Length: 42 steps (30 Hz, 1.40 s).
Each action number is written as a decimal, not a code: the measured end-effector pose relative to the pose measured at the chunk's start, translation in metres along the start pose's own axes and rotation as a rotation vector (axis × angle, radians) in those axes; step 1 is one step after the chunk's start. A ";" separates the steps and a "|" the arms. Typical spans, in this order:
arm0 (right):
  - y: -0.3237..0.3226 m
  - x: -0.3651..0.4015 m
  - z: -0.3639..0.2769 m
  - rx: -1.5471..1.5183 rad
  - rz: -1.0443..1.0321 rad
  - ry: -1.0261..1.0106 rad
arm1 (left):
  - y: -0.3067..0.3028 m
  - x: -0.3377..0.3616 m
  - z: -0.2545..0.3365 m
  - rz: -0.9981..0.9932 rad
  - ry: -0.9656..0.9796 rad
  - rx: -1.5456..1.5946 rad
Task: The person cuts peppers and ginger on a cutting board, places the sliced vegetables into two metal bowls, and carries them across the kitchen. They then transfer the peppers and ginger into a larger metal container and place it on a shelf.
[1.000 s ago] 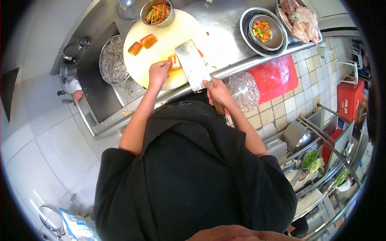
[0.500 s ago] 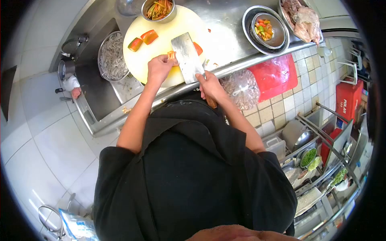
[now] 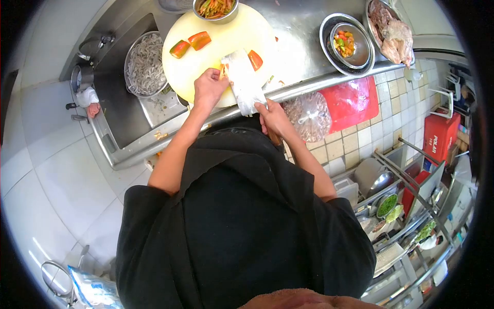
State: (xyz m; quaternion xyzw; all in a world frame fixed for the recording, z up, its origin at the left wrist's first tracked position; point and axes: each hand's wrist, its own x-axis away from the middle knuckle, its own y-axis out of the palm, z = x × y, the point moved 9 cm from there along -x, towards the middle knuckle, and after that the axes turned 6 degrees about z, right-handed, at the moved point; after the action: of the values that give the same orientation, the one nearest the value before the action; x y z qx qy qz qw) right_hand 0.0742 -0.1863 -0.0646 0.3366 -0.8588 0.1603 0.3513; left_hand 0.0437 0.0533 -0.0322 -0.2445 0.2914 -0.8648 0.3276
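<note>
a cleaver (image 3: 244, 81) is held in the right hand (image 3: 272, 118), the fingers closed around its handle close to the blade, apparently so that the broad steel can be steered closely; the blade is laid from the hand toward eleven o'clock across the near part of a round cutting board (image 3: 226, 36). the left hand (image 3: 208, 90) is curled against the blade's nine o'clock side, its fingertips pinched on a small orange pepper piece (image 3: 222, 72), the knuckles seemingly kept forward as a guide and the tips tucked back from the edge. more pepper chunks are parked clear of the blade: two at the board's ten o'clock (image 3: 189, 44) and one just past the blade at three o'clock (image 3: 255, 59). a steel bowl of cut strips (image 3: 216, 7) is set at the board's twelve o'clock, within easy reach. a bowl of pale shreds (image 3: 146, 64) is seen at nine o'clock, nested bowls of diced peppers (image 3: 347, 44) at three o'clock.
</note>
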 end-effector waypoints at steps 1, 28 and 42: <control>-0.003 0.004 0.004 -0.013 0.002 0.010 | -0.002 0.002 0.005 0.007 0.024 -0.016; -0.048 0.034 -0.079 0.302 0.335 -0.255 | -0.206 0.098 -0.275 0.183 -0.175 -0.484; -0.064 0.074 -0.061 0.794 0.259 -0.297 | -0.350 0.156 -0.410 0.084 -0.479 -1.002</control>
State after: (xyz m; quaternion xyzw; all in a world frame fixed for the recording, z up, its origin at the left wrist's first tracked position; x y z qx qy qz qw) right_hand 0.1097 -0.2353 0.0331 0.3546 -0.8069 0.4703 0.0448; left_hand -0.4605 0.2998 -0.0549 -0.5483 0.5938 -0.5270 0.2627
